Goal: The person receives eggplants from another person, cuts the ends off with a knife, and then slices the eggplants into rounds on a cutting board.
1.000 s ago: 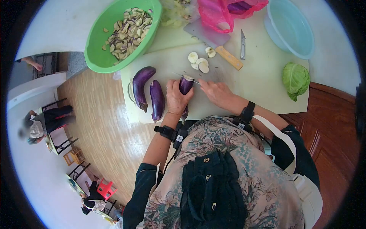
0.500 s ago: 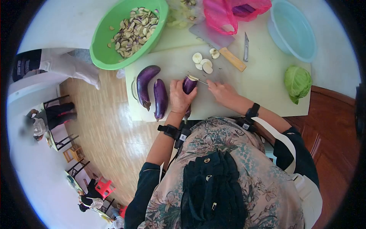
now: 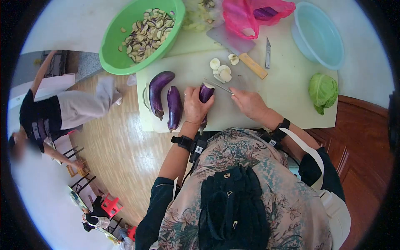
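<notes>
My left hand (image 3: 197, 104) is closed around a cut purple eggplant (image 3: 206, 93) lying on the cutting board, its pale cut end facing away from me. A small knife (image 3: 221, 86) is gripped in my right hand (image 3: 250, 104), its blade at the eggplant's cut end. Several round pale eggplant slices (image 3: 222, 71) lie just beyond. Two whole eggplants, a curved one (image 3: 157, 91) and a straighter one (image 3: 175, 109), rest to the left of my left hand. Part of the held eggplant is hidden under my fingers.
A green basin (image 3: 109, 54) holds many eggplant slices. Beyond the board are a cleaver (image 3: 250, 64), a utility knife (image 3: 268, 53), a pink bag (image 3: 239, 18) and a pale blue basin (image 3: 318, 35). A cabbage (image 3: 323, 92) sits right. A person (image 3: 46, 112) stands left.
The knife and my right hand have shifted slightly right and toward me. One more slice lies with the others. The person at left has come further into view.
</notes>
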Available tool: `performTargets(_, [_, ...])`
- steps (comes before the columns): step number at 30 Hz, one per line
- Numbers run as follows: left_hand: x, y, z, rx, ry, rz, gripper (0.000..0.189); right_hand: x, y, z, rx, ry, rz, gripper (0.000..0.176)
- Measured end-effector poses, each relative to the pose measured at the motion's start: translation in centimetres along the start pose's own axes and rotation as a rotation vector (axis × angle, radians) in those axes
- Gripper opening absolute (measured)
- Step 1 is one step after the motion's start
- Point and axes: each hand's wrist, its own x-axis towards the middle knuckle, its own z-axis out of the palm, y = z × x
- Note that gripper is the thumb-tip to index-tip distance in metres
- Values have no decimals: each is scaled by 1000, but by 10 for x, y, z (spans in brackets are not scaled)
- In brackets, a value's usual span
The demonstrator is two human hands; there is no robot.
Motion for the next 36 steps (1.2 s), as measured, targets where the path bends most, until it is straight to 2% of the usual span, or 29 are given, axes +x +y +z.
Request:
performTargets(9, [-1, 0, 1, 10, -5, -7, 46, -3, -13, -3, -134, 0, -91, 31])
performTargets(15, [1, 3, 0, 4, -12, -17, 45, -4, -11, 1, -161, -9, -79, 31])
performTargets(28, [1, -1, 2, -5, 28, 45, 44, 1, -17, -1, -40, -97, -23, 31])
performTargets(36, [2, -1, 0, -4, -18, 35, 42, 18, -22, 9, -19, -56, -103, 29])
